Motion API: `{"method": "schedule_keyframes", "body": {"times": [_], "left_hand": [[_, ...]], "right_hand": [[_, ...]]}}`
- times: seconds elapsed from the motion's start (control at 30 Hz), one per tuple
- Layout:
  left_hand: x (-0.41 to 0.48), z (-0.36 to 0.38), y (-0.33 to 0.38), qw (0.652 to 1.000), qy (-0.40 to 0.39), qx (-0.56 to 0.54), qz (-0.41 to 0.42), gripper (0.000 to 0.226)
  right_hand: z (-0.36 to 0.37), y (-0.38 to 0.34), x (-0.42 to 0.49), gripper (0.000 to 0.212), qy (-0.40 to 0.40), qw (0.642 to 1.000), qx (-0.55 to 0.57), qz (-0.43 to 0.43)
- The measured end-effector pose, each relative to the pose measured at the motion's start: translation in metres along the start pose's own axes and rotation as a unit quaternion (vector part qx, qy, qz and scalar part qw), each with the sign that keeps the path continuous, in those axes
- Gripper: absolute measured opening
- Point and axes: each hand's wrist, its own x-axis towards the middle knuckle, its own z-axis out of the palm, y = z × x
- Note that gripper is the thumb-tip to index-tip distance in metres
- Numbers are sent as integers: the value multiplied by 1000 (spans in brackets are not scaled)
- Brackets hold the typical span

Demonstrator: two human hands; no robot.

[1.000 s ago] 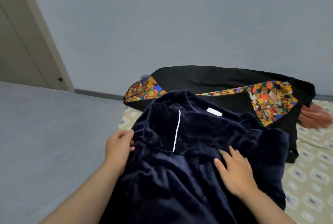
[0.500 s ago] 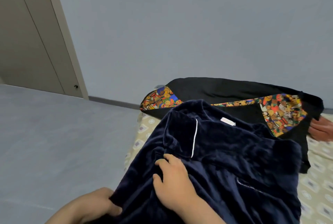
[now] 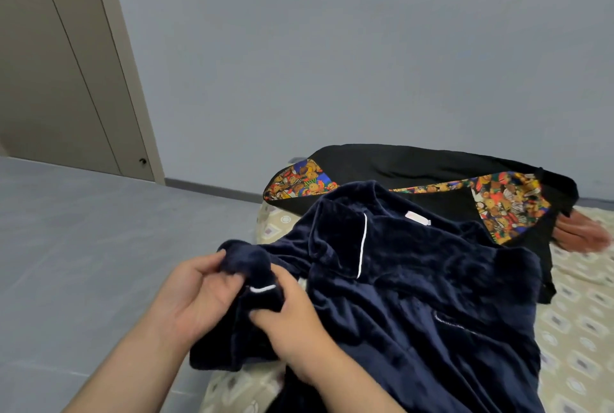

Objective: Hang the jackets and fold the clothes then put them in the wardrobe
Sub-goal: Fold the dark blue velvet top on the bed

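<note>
Gripping navy top's [image 3: 415, 296] cuff edge — left hand [image 3: 196, 296], right hand [image 3: 292, 323].

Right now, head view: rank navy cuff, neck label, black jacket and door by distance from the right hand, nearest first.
1. navy cuff: gripped by the right hand itself, just to its left.
2. neck label: up and to the right, at the collar.
3. black jacket: behind the label, along the wall.
4. door: far left, across the floor.

left grip [image 3: 196, 296] pinching, right grip [image 3: 295, 329] pinching, close together
</note>
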Motion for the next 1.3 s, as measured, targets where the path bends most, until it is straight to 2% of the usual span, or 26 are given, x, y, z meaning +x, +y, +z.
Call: {"method": "schedule_keyframes", "body": {"times": [0.1,0.17,0.23,0.3,0.37,0.43,0.53,0.6,0.67,0.73,0.8,0.87,0.9,1.0,1.07,1.13,1.2,1.23,1.27,1.3], "left_hand": [[13,-12,10,999,32,34,-12,34],[25,-21,7,990,87,113,4,25],[32,-26,-2,975,97,198,-28,23],[38,-23,-20,956,57,284,-50,25],[48,-18,-34,948,46,314,-28,28],[57,-11,-41,962,31,270,-20,39],[71,-12,-43,991,16,115,-67,67],[75,-9,-34,993,-22,73,-88,51],[74,-5,-18,990,-38,114,-67,32],[79,-9,6,981,-22,191,-36,28],[83,-17,36,939,3,342,13,41],[87,-25,63,855,55,510,71,47],[93,-29,76,801,85,583,106,47],[111,-41,99,632,184,729,186,39],[124,-51,96,576,222,761,199,29],[139,-63,84,552,242,774,195,25],[158,-78,65,552,240,778,178,31],[166,-84,53,564,237,775,162,37],[174,-90,41,593,233,758,139,44],[180,-95,29,643,232,723,100,48]], "right_hand": [[-27,-14,2,65,-30,991,110,65],[-45,-25,-2,59,-94,975,185,78],[-53,-31,-8,56,-149,961,220,71],[-49,-30,-14,58,-186,953,227,68],[-43,-26,-17,57,-195,945,254,60],[-44,-22,-16,55,-166,929,326,56],[-55,-14,-12,57,-140,905,400,47],[-59,-8,-12,62,-159,908,385,48],[-61,-2,-12,67,-203,924,318,66],[-61,2,-9,64,-213,952,198,99],[-62,9,4,49,-127,982,84,116],[-63,17,21,37,-20,994,-24,101],[-63,20,30,38,8,994,-76,83],[-63,32,59,55,34,967,-251,20],[-62,45,73,63,10,936,-352,-4],[-58,64,80,65,-18,905,-425,20],[-54,86,82,66,-29,865,-501,28],[-53,95,83,68,-29,851,-523,25],[-53,100,85,69,-23,847,-531,21],[-53,104,88,69,-16,848,-529,18]]}}
